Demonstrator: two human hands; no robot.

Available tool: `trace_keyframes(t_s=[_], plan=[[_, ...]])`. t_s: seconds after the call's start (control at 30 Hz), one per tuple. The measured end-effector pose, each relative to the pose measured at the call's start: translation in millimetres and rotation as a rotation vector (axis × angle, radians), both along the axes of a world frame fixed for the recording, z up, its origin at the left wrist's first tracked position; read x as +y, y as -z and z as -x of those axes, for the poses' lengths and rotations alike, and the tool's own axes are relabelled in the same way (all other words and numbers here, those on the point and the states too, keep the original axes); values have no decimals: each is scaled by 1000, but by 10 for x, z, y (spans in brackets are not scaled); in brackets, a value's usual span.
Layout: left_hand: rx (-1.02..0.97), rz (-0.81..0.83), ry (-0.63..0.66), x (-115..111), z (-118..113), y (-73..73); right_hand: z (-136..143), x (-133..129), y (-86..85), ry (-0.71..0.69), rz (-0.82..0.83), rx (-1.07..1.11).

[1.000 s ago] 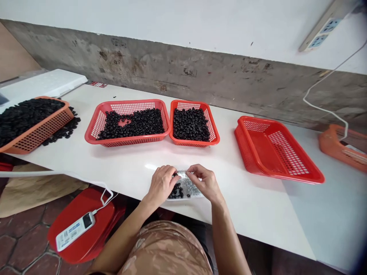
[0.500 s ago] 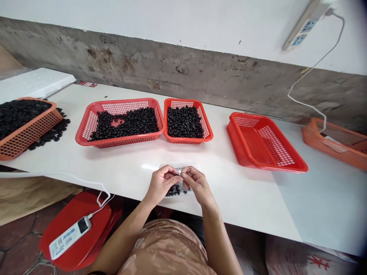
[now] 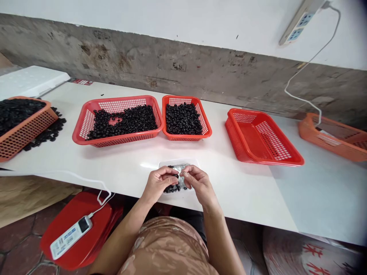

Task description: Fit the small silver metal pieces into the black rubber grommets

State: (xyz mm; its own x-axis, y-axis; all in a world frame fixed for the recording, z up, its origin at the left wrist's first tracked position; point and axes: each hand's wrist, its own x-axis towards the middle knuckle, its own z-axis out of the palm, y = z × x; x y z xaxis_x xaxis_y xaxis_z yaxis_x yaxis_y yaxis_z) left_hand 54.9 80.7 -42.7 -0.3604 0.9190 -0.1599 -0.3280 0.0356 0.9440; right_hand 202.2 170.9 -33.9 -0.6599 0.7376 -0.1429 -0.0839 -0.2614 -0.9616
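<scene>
Both of my hands are over a small clear plastic tray (image 3: 169, 162) near the table's front edge. Small black rings (image 3: 171, 188) lie in the tray's left part, and tiny silvery pieces show in its middle and right. My left hand (image 3: 159, 181) pinches a small black ring (image 3: 176, 175) between thumb and forefinger. My right hand (image 3: 196, 181) is closed in a pinch just to the right of it; a tiny silvery bit seems to be at its fingertips, too small to name. A narrow gap separates the two hands' fingertips.
Behind the tray stand a wide red basket (image 3: 126, 136) and a smaller red basket (image 3: 186, 137), both holding black rings. A red basket (image 3: 258, 139) is at the right, beside an orange basket (image 3: 329, 143). Another orange basket (image 3: 28, 126) heaped with black pieces stands left. A power bank (image 3: 71, 236) lies on a red stool (image 3: 86, 202).
My hands have moved slightly apart; the fingertips were together before and now have a gap between them. The black ring in my left hand shows more clearly. The view has shifted slightly.
</scene>
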Motion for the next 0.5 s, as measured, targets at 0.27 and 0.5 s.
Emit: trace_keyframes(t_s=[0.27,0.5], plan=[[-35,4,-26,-9,14,-15,39,10,58,-31,-41,-39],[29,7,-55,17,11,10,40,-54,11,92,-491,-220]])
